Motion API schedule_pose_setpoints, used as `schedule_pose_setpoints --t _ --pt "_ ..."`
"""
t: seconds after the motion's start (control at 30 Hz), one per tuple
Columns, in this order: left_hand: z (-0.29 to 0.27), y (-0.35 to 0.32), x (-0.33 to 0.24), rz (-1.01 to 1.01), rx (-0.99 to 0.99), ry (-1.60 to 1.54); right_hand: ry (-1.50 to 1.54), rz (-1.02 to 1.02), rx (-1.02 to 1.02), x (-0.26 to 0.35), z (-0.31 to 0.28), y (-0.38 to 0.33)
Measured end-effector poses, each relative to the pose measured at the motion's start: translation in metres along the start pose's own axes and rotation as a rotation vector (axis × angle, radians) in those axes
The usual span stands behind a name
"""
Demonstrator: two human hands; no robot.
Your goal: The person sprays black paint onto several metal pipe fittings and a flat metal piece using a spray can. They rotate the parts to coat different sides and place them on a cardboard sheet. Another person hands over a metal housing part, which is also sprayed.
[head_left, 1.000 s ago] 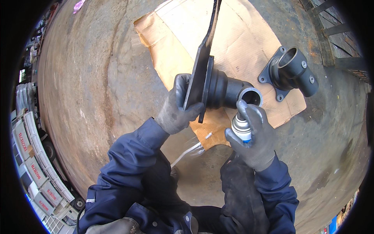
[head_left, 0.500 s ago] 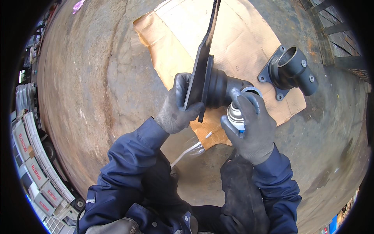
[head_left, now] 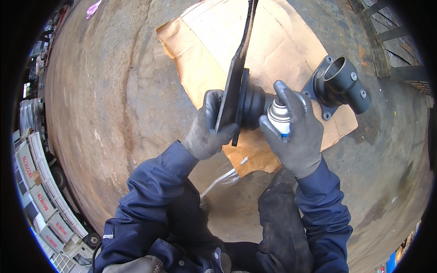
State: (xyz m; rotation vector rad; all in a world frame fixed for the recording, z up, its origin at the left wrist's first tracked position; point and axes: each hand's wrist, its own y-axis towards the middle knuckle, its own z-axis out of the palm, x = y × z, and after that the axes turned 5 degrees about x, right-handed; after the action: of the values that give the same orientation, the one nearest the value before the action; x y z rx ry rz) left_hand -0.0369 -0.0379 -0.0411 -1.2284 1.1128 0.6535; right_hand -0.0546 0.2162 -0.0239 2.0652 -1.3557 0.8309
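Note:
Both my hands wear grey gloves with dark fingers. My left hand (head_left: 203, 129) is closed on the lower edge of a long, flat black plate (head_left: 231, 93), which stands on edge and runs away from me. On the plate's right side sits a black pipe fitting (head_left: 255, 107) with a stepped, round body; its far end is hidden behind my right hand. My right hand (head_left: 299, 139) is wrapped round a spray can (head_left: 278, 116) with a silver top and a white and blue body, index finger stretched up past the top. The can is close to the fitting; whether they touch, I cannot tell.
A second black pipe fitting (head_left: 340, 84) with a bolted flange lies on a cardboard sheet (head_left: 273, 45) at right. Clear plastic with a white tube (head_left: 221, 177) lies near my feet. A truck (head_left: 50, 195) stands far left, a metal frame (head_left: 393, 34) upper right.
My right hand has moved slightly away from me with the spray can, its index finger now straighter, covering the fitting's open end. My left hand and the plate have barely shifted.

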Motion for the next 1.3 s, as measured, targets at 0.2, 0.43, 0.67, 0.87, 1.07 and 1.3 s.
schedule_pose_setpoints --t 0.2,0.43,0.67,0.87,1.07,1.3 --pt "0.000 0.002 0.005 0.047 -0.009 0.019 0.055 -0.002 0.012 0.008 0.002 -0.037" --pt "0.000 0.001 0.005 -0.011 -0.001 0.003 0.056 0.006 0.225 0.013 0.011 -0.087" --pt "0.000 0.002 0.005 -0.007 -0.017 0.009 0.042 -0.076 0.249 0.014 0.020 -0.091" --pt "0.001 0.000 0.004 -0.043 -0.012 -0.006 0.079 -0.045 0.163 0.010 0.026 -0.080" --pt "0.001 0.003 0.010 0.025 -0.031 0.043 -0.108 -0.025 0.330 0.025 0.022 -0.077" --pt "0.004 0.000 0.000 -0.028 -0.010 -0.026 0.034 0.038 0.018 0.004 0.014 -0.057"
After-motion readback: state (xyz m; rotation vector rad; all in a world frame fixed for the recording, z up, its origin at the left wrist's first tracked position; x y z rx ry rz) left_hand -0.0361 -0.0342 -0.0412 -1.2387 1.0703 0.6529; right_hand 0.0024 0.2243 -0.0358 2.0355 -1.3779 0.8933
